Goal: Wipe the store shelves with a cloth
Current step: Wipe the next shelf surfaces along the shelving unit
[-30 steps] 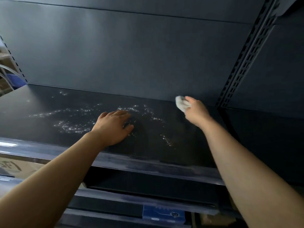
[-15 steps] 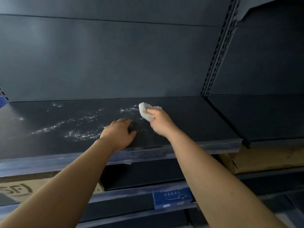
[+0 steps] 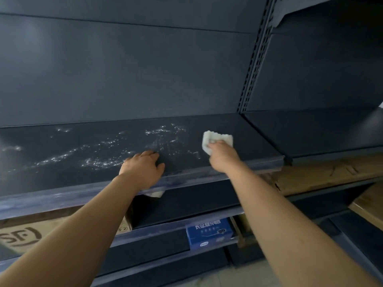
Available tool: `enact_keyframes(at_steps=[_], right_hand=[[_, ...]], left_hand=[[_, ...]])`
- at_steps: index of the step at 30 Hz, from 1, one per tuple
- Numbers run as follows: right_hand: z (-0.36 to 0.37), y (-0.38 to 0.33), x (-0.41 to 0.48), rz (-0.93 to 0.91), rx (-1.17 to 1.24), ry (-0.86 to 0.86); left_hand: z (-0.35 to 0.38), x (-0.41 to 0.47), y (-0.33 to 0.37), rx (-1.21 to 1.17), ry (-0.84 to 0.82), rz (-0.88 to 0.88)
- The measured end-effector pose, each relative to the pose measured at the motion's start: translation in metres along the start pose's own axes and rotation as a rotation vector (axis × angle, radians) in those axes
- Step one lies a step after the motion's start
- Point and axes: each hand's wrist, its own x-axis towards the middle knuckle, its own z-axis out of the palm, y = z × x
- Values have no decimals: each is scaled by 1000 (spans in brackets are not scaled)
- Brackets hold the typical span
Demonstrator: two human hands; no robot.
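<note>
Fingers of the right hand (image 3: 222,156) press a small white folded cloth (image 3: 216,141) onto the dark metal shelf (image 3: 255,141), right of the glistening wet streaks (image 3: 103,156). The left hand (image 3: 143,168) lies flat and empty near the front edge. Risk, I think: the stroke may only smear the droplets, or the bracing palm may slip. The shelf's left end is cut off.

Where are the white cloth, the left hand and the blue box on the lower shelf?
white cloth (image 3: 215,139), head view, its upper middle above the fingers.
left hand (image 3: 143,168), head view, back of the hand.
blue box (image 3: 209,234), head view, its printed front face.
</note>
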Motion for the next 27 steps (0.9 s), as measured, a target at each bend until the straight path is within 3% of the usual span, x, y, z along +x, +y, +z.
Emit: enact_keyframes(at_steps=[3,5,8,11,14,16,18,19,21,23,27], right_hand=[[6,-37,-12,-180,98,-9],[7,-44,-14,-267,285,5],[-1,-10,-5,-175,448,178],[-17,63,1,58,393,289],[-27,110,-6,281,149,123],[-24,105,-10,257,53,93],[-17,89,-12,97,85,108],[-16,82,-14,8,164,88],[-26,71,-18,-57,605,74],[-42,70,-16,-10,1005,67],[-52,90,9,173,1344,-9]], left_hand=[[3,-1,1,2,7,-12],[3,-2,2,8,11,-21],[2,-4,3,23,31,-27],[3,-4,6,42,85,-19],[4,-3,18,32,66,-34],[5,-2,26,22,48,-55],[5,-1,30,14,47,-71],[4,-1,31,14,51,-79],[4,-2,31,11,55,-95],[3,-3,32,8,53,-106],[3,-4,33,4,41,-113]])
